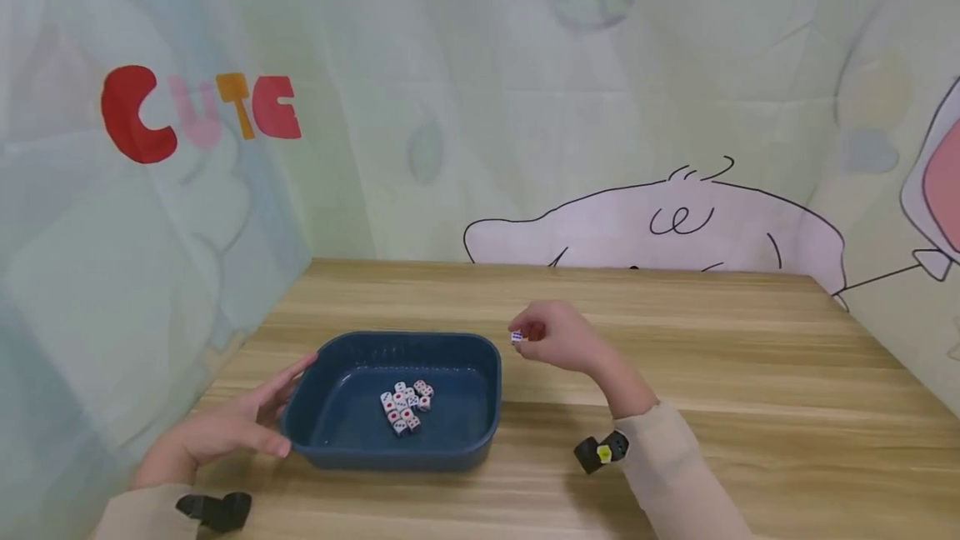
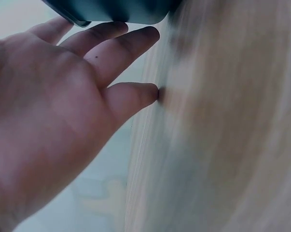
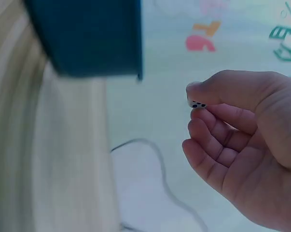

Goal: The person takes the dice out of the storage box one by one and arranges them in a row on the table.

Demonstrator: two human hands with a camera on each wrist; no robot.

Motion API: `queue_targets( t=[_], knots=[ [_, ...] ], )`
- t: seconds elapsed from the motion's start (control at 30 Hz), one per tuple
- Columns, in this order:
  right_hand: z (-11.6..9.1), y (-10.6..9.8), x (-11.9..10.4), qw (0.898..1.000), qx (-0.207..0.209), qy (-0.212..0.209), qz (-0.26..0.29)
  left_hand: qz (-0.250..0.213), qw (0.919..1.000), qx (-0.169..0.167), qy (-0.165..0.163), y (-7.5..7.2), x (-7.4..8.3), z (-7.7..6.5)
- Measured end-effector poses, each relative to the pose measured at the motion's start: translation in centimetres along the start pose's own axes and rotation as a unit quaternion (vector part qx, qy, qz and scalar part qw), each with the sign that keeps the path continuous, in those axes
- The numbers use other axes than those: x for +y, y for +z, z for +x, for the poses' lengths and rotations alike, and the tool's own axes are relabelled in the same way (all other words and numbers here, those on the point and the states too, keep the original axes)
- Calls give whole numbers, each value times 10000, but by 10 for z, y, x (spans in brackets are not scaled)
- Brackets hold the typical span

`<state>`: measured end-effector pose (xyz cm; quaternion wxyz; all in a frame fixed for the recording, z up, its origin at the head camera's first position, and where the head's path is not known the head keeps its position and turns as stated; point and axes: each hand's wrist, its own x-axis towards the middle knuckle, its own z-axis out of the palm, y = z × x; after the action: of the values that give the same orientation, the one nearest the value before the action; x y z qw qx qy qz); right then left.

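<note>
A dark blue rectangular basin [image 1: 390,461] stands on the table, with several white dice [image 1: 401,407] marked in red and dark pips clustered on its floor. My left hand [image 1: 232,427] rests at the basin's left end, fingers spread and mostly straight along its wall. In the left wrist view the fingertips [image 2: 147,34] lie right at the basin's side. Just beyond the basin's right rim, my right hand [image 1: 562,338] pinches a single white die [image 3: 197,103] between thumb and forefinger. The other fingers curl loosely below it.
The wood-grain table [image 1: 720,390] spreads right of the basin and behind it. A printed cloth [image 1: 390,107] with a cartoon outline and the letters CUTE hangs along the back and sides. Each wrist wears a black strapped camera [image 1: 600,452].
</note>
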<state>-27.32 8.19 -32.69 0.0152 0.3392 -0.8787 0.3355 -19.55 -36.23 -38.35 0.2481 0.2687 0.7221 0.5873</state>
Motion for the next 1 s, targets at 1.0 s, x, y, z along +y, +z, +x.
queue_targets(
  t=[1.0],
  knots=[
    [-8,28,62,9826,-668,1696,349,59,9998,46,-166,0,2,1]
  ],
)
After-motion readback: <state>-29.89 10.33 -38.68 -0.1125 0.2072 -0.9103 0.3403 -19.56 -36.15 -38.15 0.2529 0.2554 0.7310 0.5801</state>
